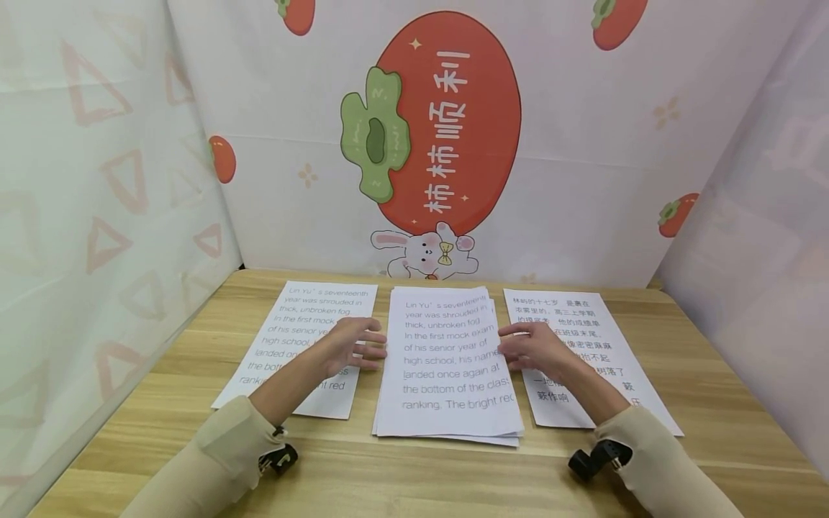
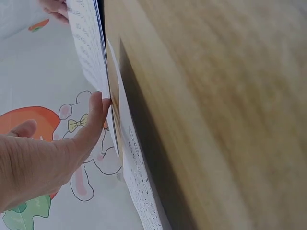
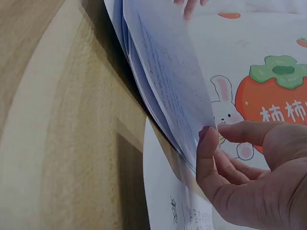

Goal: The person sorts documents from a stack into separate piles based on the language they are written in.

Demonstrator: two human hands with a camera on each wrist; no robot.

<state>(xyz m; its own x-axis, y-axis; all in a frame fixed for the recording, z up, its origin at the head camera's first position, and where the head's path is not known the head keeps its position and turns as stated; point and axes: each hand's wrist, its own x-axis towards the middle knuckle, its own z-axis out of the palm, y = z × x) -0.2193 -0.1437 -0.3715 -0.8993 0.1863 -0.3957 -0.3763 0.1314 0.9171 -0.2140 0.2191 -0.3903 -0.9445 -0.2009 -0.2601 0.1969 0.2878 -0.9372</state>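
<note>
In the head view, a stack of printed paper sheets (image 1: pixel 447 423) lies in the middle of the table, its edges slightly uneven. The top sheet carries English text, and its right edge curves up. My right hand (image 1: pixel 534 349) pinches that raised edge between thumb and fingers, as the right wrist view shows with the lifted sheet (image 3: pixel 168 72). On the other side, my left hand (image 1: pixel 346 345) has its fingers extended, fingertips right at the stack's left edge. The left wrist view shows the left fingers (image 2: pixel 98 112) beside the layered sheet edges.
An English page (image 1: pixel 324 306) lies left of the stack, partly under my left forearm. To the right, a page of Chinese text (image 1: pixel 563 306) is partly covered by my right forearm. A persimmon-and-rabbit printed curtain (image 1: pixel 272 216) hangs behind the wooden table (image 1: pixel 421 475).
</note>
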